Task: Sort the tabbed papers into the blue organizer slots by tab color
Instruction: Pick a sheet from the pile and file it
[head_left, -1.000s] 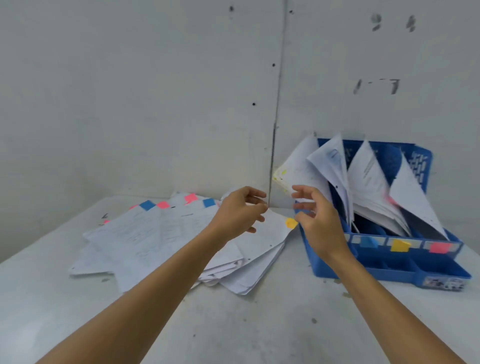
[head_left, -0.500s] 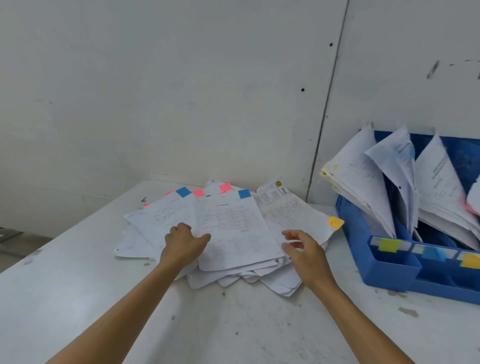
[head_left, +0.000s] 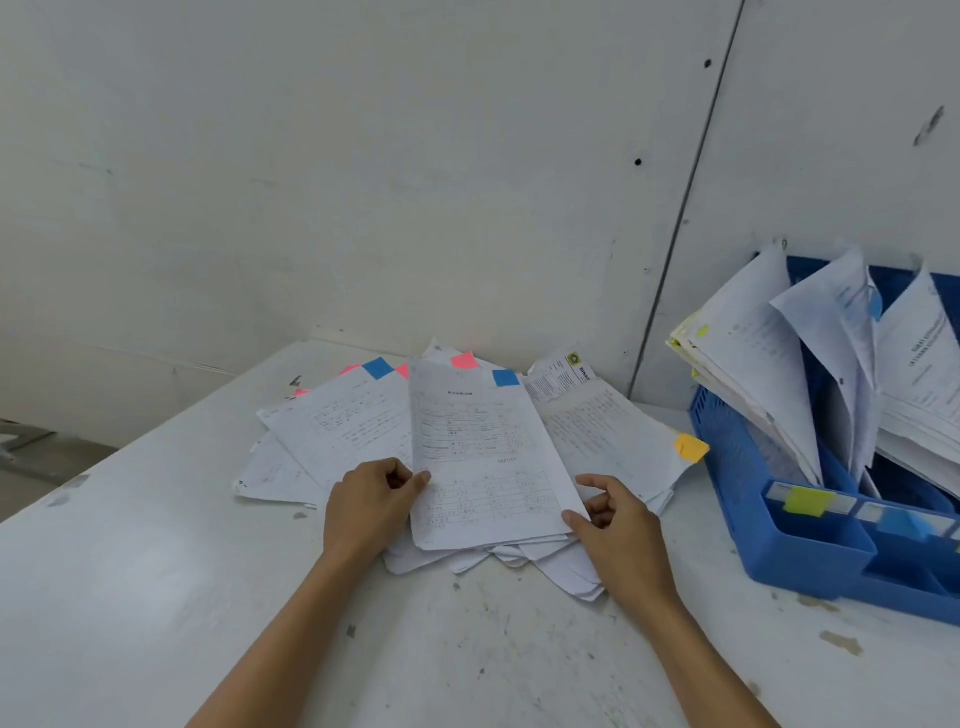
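- Up has come the top paper (head_left: 483, 467), pinched by the left hand (head_left: 371, 512).
- The right hand (head_left: 618, 535) pinches its corner.
- The pile (head_left: 332, 431) sits left of the blue organizer (head_left: 810, 551).

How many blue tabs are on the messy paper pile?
2: one blue tab on the far corner of the top sheet, another further left. Others may be hidden underneath.
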